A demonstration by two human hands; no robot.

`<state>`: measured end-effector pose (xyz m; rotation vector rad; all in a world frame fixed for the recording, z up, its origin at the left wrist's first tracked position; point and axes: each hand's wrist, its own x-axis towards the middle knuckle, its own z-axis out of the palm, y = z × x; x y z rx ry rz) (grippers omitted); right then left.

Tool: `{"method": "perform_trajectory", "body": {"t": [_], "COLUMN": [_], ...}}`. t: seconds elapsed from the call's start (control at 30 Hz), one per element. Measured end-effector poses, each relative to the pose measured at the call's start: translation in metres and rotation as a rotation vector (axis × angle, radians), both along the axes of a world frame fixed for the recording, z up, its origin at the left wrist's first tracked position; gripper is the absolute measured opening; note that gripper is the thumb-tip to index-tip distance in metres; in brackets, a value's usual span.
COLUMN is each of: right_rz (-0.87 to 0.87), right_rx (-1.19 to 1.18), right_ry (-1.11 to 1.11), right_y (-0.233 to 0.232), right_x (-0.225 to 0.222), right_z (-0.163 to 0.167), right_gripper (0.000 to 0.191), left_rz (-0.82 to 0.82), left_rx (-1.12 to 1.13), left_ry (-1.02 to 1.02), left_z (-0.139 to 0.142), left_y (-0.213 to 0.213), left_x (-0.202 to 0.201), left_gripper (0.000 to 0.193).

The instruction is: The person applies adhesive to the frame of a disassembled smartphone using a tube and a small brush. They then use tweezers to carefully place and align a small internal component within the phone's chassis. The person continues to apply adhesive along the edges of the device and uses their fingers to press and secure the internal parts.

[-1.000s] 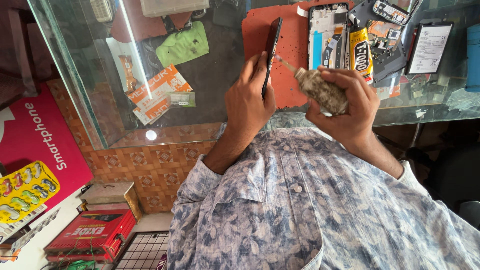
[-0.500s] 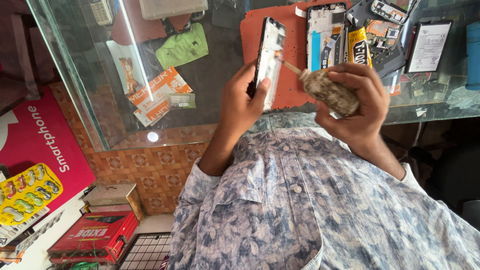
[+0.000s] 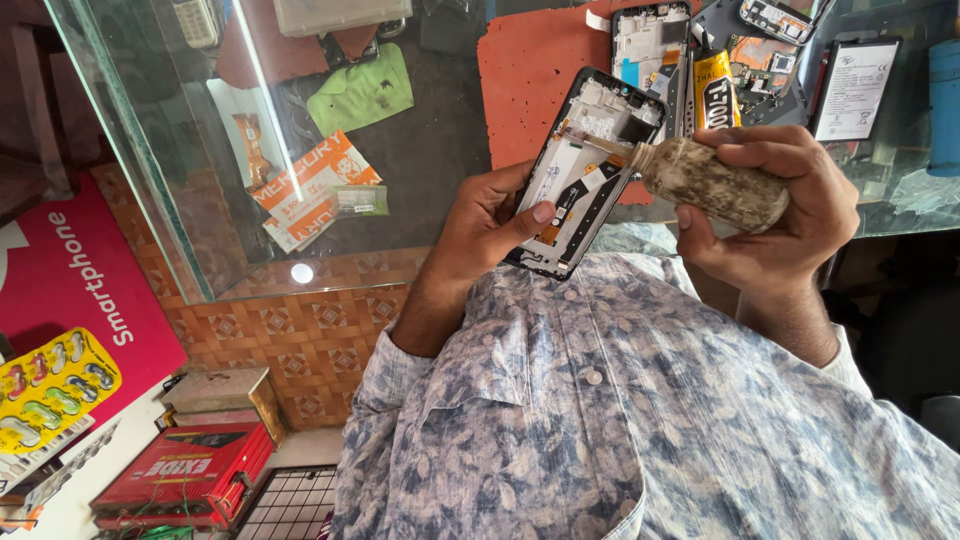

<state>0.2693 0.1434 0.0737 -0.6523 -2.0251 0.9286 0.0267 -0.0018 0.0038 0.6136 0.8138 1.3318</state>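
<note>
Two hands worked above the near edge of the glass counter point(image 3: 180, 250): the left hand point(image 3: 490, 225) was clamped around an opened phone frame point(image 3: 588, 170), its thumb lying across the exposed insides, while the right hand point(image 3: 790, 205) was closed on a grimy glue bottle point(image 3: 712, 182) whose nozzle touched the frame's upper part. Behind them on the counter lay an orange mat point(image 3: 525, 70), another stripped phone point(image 3: 648, 45), a yellow tube point(image 3: 715, 90) and a battery point(image 3: 852, 88).

Soft, even daylight fills the scene, bright without harsh shadows. A white streak of glare crosses the glass counter point(image 3: 200, 150) left of the left hand point(image 3: 490, 225), with a small bright spot below it. Focus is sharp at the hands; the far lower-left corner seems slightly stretched, perhaps by the lens.
</note>
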Motion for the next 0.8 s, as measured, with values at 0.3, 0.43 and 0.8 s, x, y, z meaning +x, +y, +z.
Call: {"method": "perform_trajectory", "body": {"t": [0.3, 0.43, 0.8], "right_rz": [-0.057, -0.063, -0.04], "right_rx": [0.023, 0.058, 0.095], "right_ry": [-0.089, -0.095, -0.088], "right_y": [-0.0056, -0.0044, -0.0066], "right_x": [0.0011, 0.0013, 0.0], "right_z": [0.0048, 0.005, 0.0075], "right_gripper": [0.041, 0.041, 0.042], "left_rz": [-0.001, 0.004, 0.024], "left_rx": [0.037, 0.029, 0.013], "left_ry": [0.067, 0.076, 0.034], "left_z": [-0.0008, -0.0017, -0.0028], "left_y": [0.0022, 0.0019, 0.0018], "left_x": [0.001, 0.0019, 0.0048], "left_gripper": [0.048, 0.048, 0.049]}}
